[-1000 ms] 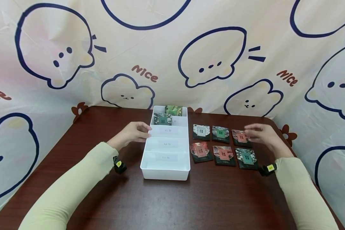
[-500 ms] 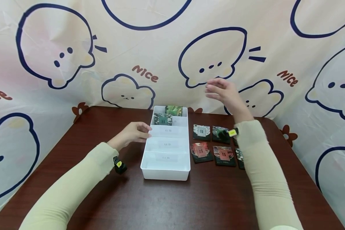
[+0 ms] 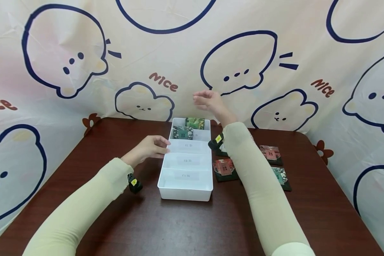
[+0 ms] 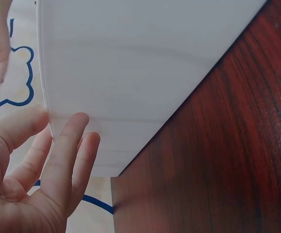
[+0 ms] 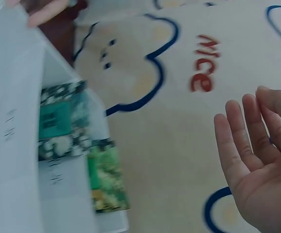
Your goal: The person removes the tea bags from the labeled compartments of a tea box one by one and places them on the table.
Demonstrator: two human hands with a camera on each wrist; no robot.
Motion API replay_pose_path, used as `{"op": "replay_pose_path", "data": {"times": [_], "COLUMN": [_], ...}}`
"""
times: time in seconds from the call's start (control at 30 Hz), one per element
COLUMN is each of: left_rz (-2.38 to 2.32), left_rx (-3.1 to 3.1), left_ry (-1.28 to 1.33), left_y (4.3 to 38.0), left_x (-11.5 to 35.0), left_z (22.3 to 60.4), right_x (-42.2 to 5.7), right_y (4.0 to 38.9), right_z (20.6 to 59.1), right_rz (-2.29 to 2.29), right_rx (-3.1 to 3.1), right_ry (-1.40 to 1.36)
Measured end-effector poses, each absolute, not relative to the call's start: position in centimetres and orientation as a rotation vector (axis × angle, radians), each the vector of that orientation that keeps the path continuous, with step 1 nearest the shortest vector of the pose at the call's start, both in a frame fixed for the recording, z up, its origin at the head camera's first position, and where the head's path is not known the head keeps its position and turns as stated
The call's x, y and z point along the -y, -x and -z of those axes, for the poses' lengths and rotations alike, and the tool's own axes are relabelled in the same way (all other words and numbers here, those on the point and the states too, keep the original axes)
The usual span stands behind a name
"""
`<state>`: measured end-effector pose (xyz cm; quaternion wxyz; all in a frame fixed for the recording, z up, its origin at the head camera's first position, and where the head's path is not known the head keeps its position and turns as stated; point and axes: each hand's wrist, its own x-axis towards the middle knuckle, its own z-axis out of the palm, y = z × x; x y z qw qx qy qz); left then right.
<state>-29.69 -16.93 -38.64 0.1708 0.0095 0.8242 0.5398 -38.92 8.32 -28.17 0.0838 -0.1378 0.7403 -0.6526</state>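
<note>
A long white divided box [image 3: 185, 195] stands on the table. My left hand [image 3: 150, 147] holds its left rim; in the left wrist view, fingers of the left hand [image 4: 58, 174] lie along the outer wall. My right hand [image 3: 211, 101] is raised over the box's far end with nothing in it, and its fingers are loosely extended in the right wrist view. Two tea sachets lie in the back compartments: a dark one with a teal label [image 3: 183, 133] and a bright green one [image 3: 195, 123]. Labels mark the dividers.
Right of the box, tea sachets lie on the dark wooden table [image 3: 192, 227], among them a red one [image 3: 225, 169], a pinkish-red one [image 3: 271, 154] and a teal one [image 3: 281, 177]. My right sleeve [image 3: 256, 177] hides others. A cartoon-printed curtain [image 3: 185, 53] hangs behind.
My right hand has lifted from above the sachets on the right and swung up and left to over the box's far end. The left hand has stayed at the box rim.
</note>
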Motion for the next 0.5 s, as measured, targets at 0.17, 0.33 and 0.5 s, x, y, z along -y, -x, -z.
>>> {"op": "replay_pose_path", "data": {"times": [0.17,0.33,0.5], "left_rz": [-1.521,-1.528,-1.526], "left_rx": [-2.354,-2.351,-2.357], "left_ry": [-0.025,-0.027,-0.023], "left_y": [29.7,29.7,29.6], "left_x": [16.9,16.9,16.9], "left_z": [38.6,38.7,38.7], "right_x": [-7.5,-6.8,-5.9], "right_y": [39.5,39.8,39.8], "right_z": [30.4,32.4,33.6], "right_rz": [1.815,1.731,1.518], "right_rx": [-2.308,-2.310,-2.372], "right_ry": [0.331,0.251,0.195]}}
